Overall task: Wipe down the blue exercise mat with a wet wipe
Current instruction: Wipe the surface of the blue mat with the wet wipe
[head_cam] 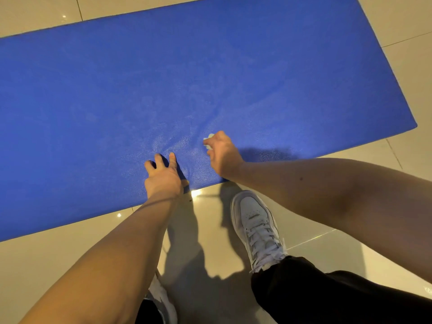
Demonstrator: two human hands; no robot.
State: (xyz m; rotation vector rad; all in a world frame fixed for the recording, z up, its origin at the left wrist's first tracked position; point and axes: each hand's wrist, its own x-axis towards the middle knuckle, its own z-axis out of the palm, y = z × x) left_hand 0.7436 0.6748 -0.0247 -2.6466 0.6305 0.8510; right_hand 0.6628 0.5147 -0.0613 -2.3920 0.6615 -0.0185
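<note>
Blue mat (210, 66), left fingers (172, 158) spread flat, right fingers (217, 137) pinching wipe (208, 136)

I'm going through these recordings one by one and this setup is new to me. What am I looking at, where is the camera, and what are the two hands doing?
There is no machine here. A person is working with bare hands, and the single picture comes from a wide-angle camera worn on their head, looking forward and down.

The blue exercise mat lies flat on a tiled floor. The left hand rests on the mat near its closest edge with its fingers spread, and holds nothing. The right hand grips a small scrunched wet wipe against the mat. Only a bit of the pale wipe shows past the fingers.

The mat is slightly wrinkled between the hands. Below them you can see the person's white sneaker and black trousers.
</note>
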